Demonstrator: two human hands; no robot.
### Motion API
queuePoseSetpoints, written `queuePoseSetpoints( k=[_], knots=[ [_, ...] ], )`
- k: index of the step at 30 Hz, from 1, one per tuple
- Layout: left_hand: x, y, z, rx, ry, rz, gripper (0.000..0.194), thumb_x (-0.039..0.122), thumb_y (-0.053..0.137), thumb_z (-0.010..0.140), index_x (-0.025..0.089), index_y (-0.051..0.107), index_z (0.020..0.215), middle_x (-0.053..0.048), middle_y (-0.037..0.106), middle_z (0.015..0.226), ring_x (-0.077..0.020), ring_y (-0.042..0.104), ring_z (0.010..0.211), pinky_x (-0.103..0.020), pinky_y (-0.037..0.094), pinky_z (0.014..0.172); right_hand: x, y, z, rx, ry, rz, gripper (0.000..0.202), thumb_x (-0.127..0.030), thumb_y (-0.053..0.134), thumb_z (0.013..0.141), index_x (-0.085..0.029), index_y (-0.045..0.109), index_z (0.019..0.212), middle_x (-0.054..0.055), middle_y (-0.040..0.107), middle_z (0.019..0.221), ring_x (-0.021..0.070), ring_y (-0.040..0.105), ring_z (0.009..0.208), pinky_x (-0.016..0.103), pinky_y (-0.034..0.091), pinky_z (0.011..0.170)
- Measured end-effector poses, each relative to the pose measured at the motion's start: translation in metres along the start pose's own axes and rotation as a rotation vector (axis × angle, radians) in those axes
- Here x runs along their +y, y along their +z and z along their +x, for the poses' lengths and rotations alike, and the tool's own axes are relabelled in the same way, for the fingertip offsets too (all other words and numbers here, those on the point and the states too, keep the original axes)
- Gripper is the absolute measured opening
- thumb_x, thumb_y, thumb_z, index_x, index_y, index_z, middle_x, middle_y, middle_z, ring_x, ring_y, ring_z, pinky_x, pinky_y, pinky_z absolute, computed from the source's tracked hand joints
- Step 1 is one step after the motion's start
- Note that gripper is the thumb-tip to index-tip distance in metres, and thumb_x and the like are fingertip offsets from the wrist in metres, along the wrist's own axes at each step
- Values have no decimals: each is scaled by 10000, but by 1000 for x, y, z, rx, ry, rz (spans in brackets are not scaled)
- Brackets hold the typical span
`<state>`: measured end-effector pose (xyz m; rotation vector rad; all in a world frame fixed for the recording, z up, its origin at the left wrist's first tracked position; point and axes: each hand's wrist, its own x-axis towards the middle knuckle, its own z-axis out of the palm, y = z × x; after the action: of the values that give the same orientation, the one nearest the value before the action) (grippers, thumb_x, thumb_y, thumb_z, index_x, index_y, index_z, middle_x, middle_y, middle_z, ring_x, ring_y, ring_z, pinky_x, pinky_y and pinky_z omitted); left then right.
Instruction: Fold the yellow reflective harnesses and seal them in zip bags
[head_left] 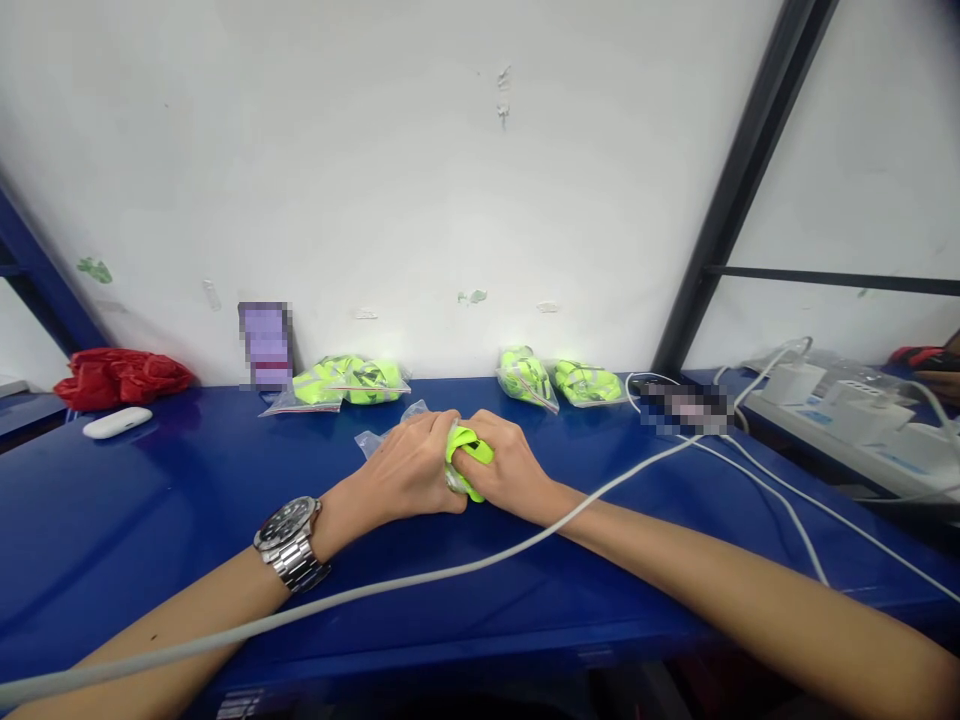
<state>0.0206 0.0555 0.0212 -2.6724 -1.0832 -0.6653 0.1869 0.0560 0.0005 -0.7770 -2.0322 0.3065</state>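
A bundle of neon-yellow fabric (474, 452) is held between my two hands above the blue table. My left hand (411, 465) is wrapped round a clear plastic bag (369, 442), whose loose end sticks out behind the knuckles. The bag's opening appears to lie around the fabric. My right hand (510, 468) is closed on the fabric from the other side, with its thumb pressed into it. Most of the fabric and bag is hidden by the fingers.
Bagged neon-yellow bundles (352, 380) lie along the wall. A phone (268, 345), a white case (118, 422) and red plastic (124, 378) are at left. A white cable (450, 572) crosses over both forearms; a dark device (686, 402) and chargers (862, 420) are at right.
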Motion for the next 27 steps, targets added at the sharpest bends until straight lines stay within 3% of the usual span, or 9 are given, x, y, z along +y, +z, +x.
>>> queuePoseSetpoints(
  k=[3,6,10,13,16,18,22,24,27],
  knots=[
    [3,0,1,36,2,-7,470,241,601,585,170,435,1019,-84,613,917,-285,616,864,-363,476,700,-3,-2,0,-16,29,-116,107,-229,528,840,-183,581,760,15,521,779,145,493,710,267,368,663],
    [4,-3,3,-29,-12,-5,450,265,624,594,171,451,998,-83,614,906,-280,620,834,-358,481,670,-6,-14,3,-102,79,-173,112,-263,524,836,-184,583,783,4,527,752,131,462,651,261,347,626],
    [1,-11,3,-117,-13,42,613,351,678,628,135,442,1150,-149,610,1083,-317,609,977,-395,505,757,-1,-33,12,-317,140,-7,114,-276,523,822,-176,561,781,-22,558,698,105,446,593,231,323,551],
    [-1,-13,3,-100,25,133,765,407,675,676,100,355,1299,-210,540,1252,-357,547,1127,-453,478,883,8,-37,17,-302,274,74,210,-321,504,834,-163,530,698,-22,515,636,100,430,571,224,299,504],
    [-1,-8,3,-97,9,163,739,341,647,686,86,347,1312,-213,546,1247,-353,555,1122,-454,474,899,12,-36,18,-241,408,154,255,-349,526,825,-159,509,656,-18,499,627,100,430,576,223,308,500],
    [-1,-5,4,-87,-19,132,732,300,642,657,82,359,1296,-208,559,1220,-346,563,1108,-442,484,881,10,-38,18,-302,451,319,225,-361,549,821,-157,539,727,-8,545,696,107,474,622,222,363,542],
    [-4,-2,5,-99,-57,36,687,332,673,610,110,416,1208,-165,599,1116,-326,605,1001,-415,511,781,5,-49,18,-570,404,551,363,-360,688,748,-179,559,1035,20,610,925,131,547,759,244,454,663],
    [-7,-1,5,-96,-58,8,651,351,689,589,131,440,1148,-138,608,1063,-315,616,951,-402,513,742,6,-53,18,-607,328,480,417,-340,737,706,-167,567,1045,18,605,914,130,536,747,238,450,648],
    [-12,2,3,-80,-39,-21,572,347,693,566,155,459,1052,-98,612,976,-283,626,860,-365,505,677,10,-51,16,-585,222,432,317,-374,697,751,-145,591,943,-2,579,807,116,497,680,225,419,597]
  ],
)
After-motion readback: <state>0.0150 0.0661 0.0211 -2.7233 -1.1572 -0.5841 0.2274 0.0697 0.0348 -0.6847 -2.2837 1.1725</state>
